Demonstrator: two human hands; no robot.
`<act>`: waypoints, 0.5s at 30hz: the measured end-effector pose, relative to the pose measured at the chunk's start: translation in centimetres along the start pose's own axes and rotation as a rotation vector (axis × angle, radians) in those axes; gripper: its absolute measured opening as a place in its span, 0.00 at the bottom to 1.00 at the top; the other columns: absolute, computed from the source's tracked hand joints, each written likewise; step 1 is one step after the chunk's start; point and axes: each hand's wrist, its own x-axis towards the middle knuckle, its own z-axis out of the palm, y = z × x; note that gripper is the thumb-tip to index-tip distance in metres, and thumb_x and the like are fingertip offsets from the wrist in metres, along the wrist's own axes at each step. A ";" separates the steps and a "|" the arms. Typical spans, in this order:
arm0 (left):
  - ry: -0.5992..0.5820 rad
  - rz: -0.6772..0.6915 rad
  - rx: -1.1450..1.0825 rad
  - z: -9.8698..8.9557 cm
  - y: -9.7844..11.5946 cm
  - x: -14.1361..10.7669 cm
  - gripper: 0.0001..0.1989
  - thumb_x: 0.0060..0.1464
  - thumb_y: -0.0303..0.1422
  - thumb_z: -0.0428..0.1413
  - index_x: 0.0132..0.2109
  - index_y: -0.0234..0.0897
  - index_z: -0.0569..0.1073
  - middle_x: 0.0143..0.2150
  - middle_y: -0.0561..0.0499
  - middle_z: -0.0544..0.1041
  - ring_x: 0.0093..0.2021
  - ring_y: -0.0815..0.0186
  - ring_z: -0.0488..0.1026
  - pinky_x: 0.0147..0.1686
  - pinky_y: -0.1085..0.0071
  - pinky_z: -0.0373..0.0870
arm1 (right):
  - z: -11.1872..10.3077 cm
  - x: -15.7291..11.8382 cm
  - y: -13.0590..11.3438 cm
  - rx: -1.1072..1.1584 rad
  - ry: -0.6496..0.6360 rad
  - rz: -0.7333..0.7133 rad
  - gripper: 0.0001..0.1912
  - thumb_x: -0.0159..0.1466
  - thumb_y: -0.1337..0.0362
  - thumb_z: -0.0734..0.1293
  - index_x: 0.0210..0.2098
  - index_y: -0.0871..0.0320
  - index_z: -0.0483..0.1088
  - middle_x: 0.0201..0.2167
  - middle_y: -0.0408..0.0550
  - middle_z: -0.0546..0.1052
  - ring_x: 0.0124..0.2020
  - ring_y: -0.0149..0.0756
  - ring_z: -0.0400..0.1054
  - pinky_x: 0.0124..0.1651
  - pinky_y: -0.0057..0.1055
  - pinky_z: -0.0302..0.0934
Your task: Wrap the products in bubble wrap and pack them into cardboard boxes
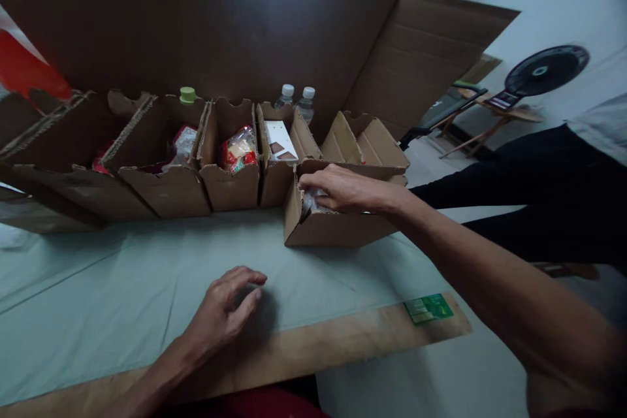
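My right hand [337, 188] reaches into the front cardboard box [343, 230], with its fingers bent at a clear plastic package [313, 201] near the left end. Part of the fingers is hidden inside, so whether they grip the package is not clear. Over the pale green cloth [196, 261] is my left hand [232, 300], fingers apart and holding nothing. Behind, a row of open boxes holds a red and clear packet [240, 149], a white card or box [280, 141] and a silvery packet [185, 142].
Two clear bottles [306, 103] and a green cap [187, 95] show behind the row, before a tall cardboard panel [220, 32]. A green label [429, 309] lies at the table's front edge. At right are a person's dark-trousered legs [539, 196] and a fan [546, 70].
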 end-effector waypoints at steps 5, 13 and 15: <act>0.124 0.019 0.000 2.5 0.8 6.3 0.26 0.59 0.34 0.56 0.64 0.39 0.70 0.64 0.39 0.73 0.60 0.53 0.73 0.43 0.65 0.78 | 0.3 0.4 0.6 0.117 0.002 0.046 0.14 0.58 0.76 0.66 0.41 0.57 0.75 0.38 0.46 0.81 0.34 0.35 0.71 0.37 0.29 0.60; 0.102 0.013 -0.083 4.9 0.4 8.5 0.32 0.60 0.36 0.57 0.70 0.41 0.63 0.69 0.39 0.68 0.65 0.49 0.69 0.59 0.50 0.72 | 0.7 -11.1 -1.4 0.260 0.803 0.224 0.15 0.66 0.63 0.69 0.51 0.48 0.78 0.52 0.45 0.82 0.55 0.46 0.76 0.61 0.49 0.66; 0.119 0.008 -0.101 5.0 -0.1 8.0 0.35 0.60 0.38 0.58 0.72 0.42 0.59 0.73 0.39 0.63 0.69 0.48 0.65 0.62 0.49 0.69 | 4.0 -15.1 -1.5 0.260 1.266 0.439 0.09 0.67 0.62 0.69 0.46 0.48 0.80 0.50 0.47 0.82 0.54 0.45 0.76 0.64 0.51 0.64</act>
